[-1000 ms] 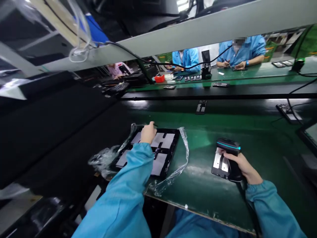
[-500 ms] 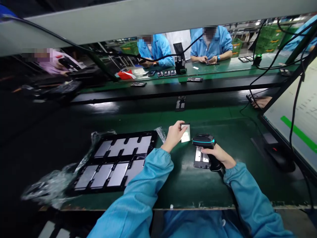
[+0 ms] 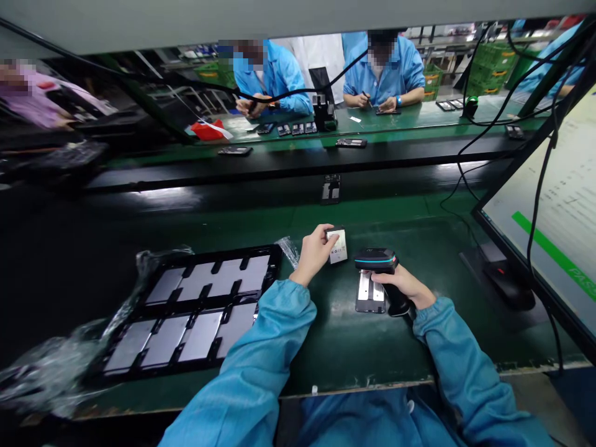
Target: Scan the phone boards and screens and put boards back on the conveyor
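Observation:
My left hand [image 3: 316,251] is closed on a flat phone battery [image 3: 339,247], fingers along its upper left edge; its pale printed label faces up. Wrapped around the grip of a black barcode scanner [image 3: 376,259] with a blue stripe is my right hand [image 3: 405,284]. Beneath the scanner's head lies an opened phone body [image 3: 370,297] with silvery parts, partly hidden by scanner and thumb. Left of my left arm, a black tray [image 3: 205,304] holds several grey phone batteries [image 3: 202,335] in two rows.
Clear plastic wrap [image 3: 51,366] trails off the tray's left side. At right stand a monitor [image 3: 554,205] and a black mouse [image 3: 510,285]. Another phone body [image 3: 331,189] lies ahead, before a dark rail. Co-workers in blue sit across the bench. Cables [image 3: 460,149] hang at upper right.
The view has shifted, so the bench appears further left. The battery's label, bright with glare before, shows its print now. The other person's hand at right is out of sight. Both grips are unchanged.

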`<state>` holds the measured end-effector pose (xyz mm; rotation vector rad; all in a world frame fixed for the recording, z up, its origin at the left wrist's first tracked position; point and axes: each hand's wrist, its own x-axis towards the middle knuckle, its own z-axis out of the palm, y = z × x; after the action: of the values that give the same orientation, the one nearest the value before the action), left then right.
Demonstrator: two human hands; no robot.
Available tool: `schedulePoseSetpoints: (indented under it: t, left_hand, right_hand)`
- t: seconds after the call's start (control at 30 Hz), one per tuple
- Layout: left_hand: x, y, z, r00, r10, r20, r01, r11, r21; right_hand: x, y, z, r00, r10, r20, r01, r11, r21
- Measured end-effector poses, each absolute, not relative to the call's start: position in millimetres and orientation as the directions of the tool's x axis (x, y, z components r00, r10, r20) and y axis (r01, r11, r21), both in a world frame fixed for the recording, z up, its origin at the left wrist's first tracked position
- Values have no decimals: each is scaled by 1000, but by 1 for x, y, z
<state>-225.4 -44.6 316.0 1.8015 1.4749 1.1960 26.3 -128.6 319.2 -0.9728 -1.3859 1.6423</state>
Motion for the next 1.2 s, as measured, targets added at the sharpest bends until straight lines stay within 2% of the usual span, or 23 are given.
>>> schedulePoseSetpoints:
  t: [0.1,0.2,0.3,0.47,0.6,0.73,0.87,0.97,1.07,1.2]
  left_hand:
    - [-222,-51,310,53,966,251,383,-252,888]
    - [-201,-71,296,209,963,170,216,-214,953]
    - [-170,-96,280,320,930,182,92,-222,971]
    - [-144,-111,265,210,933,293,-5,-299,954]
    - [-139,-105,261,143,951,273,-78,-265,961]
    - [-134,-102,263,144,939,311,35,-319,947]
    - [-136,-108,265,173,868,466,290,-497,818]
    - [-142,-115,259,243,841,483,391,-541,745]
    - [-145,-131,249,304,855,421,448,-518,729]
    - [-135,-186,245,134,944,301,507,-326,798]
  right_hand:
    - [32,-123,316,-369,924,-101,-136,-162,-977]
    - [40,-112,312,-306,947,-96,-259,-180,-949]
    - [48,-103,309,-270,958,-100,-319,-188,-929]
    - [54,-101,306,-276,957,-93,-305,-179,-935]
    - [56,-101,302,-285,954,-89,-284,-173,-943]
    - [59,-98,298,-285,953,-106,-302,-195,-933]
    - [61,-96,295,-268,954,-133,-339,-223,-914]
    - [60,-96,294,-281,948,-151,-392,-257,-884]
    - [60,-99,295,-265,948,-175,-408,-275,-871]
    - [65,-129,307,-87,984,-152,-351,-174,-920]
